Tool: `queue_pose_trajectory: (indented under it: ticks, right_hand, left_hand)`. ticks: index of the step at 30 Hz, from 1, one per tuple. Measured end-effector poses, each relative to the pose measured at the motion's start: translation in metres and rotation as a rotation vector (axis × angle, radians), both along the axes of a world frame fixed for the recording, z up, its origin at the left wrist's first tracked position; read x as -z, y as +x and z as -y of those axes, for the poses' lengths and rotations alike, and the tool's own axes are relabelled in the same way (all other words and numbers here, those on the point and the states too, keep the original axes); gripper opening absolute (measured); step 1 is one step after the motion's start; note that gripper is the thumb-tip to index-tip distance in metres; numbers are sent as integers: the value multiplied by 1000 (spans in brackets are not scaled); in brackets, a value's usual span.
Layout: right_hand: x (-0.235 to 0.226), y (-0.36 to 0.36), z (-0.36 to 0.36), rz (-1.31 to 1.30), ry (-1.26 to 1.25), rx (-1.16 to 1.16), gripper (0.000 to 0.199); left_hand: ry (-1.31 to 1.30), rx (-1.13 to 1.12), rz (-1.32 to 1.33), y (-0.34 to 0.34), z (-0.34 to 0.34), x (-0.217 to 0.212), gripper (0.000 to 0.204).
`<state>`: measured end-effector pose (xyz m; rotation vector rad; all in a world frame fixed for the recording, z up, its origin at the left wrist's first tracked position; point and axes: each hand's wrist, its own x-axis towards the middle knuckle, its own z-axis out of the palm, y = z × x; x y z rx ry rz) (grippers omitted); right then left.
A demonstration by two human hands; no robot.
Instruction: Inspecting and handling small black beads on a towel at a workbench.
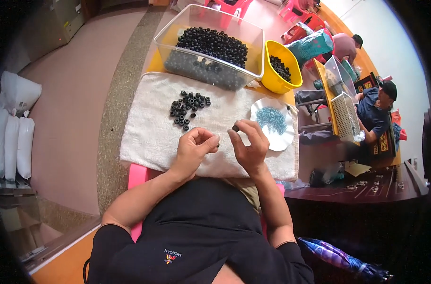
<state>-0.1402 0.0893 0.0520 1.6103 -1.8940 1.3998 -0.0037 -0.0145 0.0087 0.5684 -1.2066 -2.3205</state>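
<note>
We see the right hand [247, 146] pinching 1 black bead [235, 128] at its fingertips above the towel [149, 132]; the left hand [192, 147] is curled closed, contents unseen. We judge the bead light, hard and slippery, best held across its sides.

A clear plastic tub [253, 35] heaped with dark beads stands at the far edge, with a yellow bowl [272, 80] just beside it on the right. White sacks [9, 137] lean along the left wall. A folded blue umbrella [340, 258] lies low on the right. Further right, a person in a dark cap [376, 111] sits by a mesh basket [345, 116]
</note>
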Motion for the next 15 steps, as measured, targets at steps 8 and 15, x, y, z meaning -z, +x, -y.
queue_pose_trajectory:
  ticks: [8,15]
  right_hand:
    - [-58,-67,-3,-354,-215,248,19]
    - [-71,-200,13,-395,147,640,29]
  left_hand:
    - [-2,-32,15,4,-7,-1,13]
    - [8,-47,2,3,-6,-2,10]
